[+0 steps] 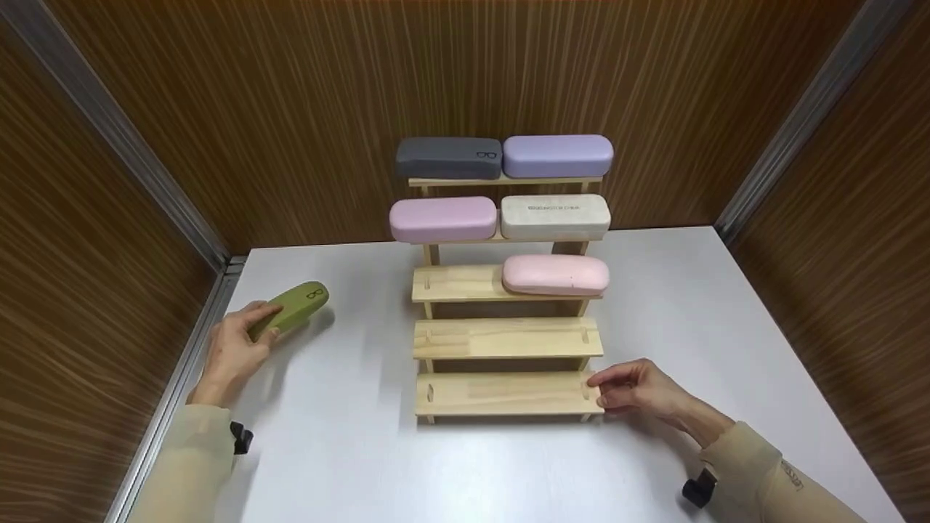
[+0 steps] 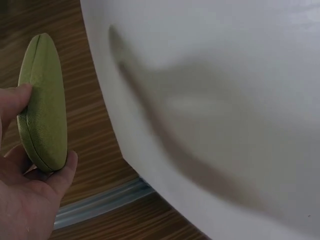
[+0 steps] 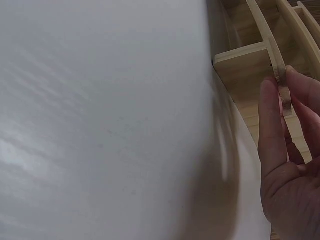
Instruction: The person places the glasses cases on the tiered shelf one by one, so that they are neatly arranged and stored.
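My left hand (image 1: 236, 349) grips a green glasses case (image 1: 296, 306) by its near end, above the white table at the left. In the left wrist view the thumb and fingers pinch the green case (image 2: 45, 110) along its edges. At the right end of the lowest shelf, my right hand (image 1: 647, 392) pinches the edge of the wooden tiered stand (image 1: 508, 394). The right wrist view has thumb and fingers on either side of that shelf board (image 3: 277, 65). A light pink case (image 1: 556, 274) lies on the right of the middle tier.
On the top tier sit a dark grey case (image 1: 449, 158) and a lavender case (image 1: 558, 155). A pink-purple case (image 1: 443, 219) and an off-white case (image 1: 556, 216) share the second tier. Wood-grain panels (image 1: 494, 73) enclose the white table (image 1: 327, 450) at the back and sides.
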A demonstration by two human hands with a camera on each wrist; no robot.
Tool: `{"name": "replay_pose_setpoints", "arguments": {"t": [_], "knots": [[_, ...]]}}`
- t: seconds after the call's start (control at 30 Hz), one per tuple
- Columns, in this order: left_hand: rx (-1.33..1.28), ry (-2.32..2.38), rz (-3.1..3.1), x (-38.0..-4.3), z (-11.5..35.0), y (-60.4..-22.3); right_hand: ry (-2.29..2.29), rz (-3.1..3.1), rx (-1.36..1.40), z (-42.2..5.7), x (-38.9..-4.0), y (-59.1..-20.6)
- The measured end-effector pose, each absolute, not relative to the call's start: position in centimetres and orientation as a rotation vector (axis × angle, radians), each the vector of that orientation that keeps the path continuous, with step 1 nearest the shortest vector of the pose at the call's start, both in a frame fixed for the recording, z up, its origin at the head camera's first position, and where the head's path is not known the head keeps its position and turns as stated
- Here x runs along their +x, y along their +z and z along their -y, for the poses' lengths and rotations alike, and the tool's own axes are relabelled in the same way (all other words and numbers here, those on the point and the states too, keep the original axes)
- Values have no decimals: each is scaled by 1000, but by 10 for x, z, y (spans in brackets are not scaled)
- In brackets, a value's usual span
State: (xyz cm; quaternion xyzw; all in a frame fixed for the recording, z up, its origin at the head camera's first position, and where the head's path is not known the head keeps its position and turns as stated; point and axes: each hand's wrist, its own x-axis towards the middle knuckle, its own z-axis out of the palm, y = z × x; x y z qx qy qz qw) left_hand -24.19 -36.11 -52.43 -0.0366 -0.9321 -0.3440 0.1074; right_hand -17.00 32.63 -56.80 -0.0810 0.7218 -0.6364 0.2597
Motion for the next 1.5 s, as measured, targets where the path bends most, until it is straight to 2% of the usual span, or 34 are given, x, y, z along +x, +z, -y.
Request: {"name": "replay_pose_setpoints", "arguments": {"t": [0.73, 1.5], "knots": [[-411, -1203, 2651, -224, 305, -461, -1734, -1947, -199, -325, -169, -570], [-676, -1265, 2565, -230, 248, -431, -1743, -1950, -230, -325, -172, -572]]}}
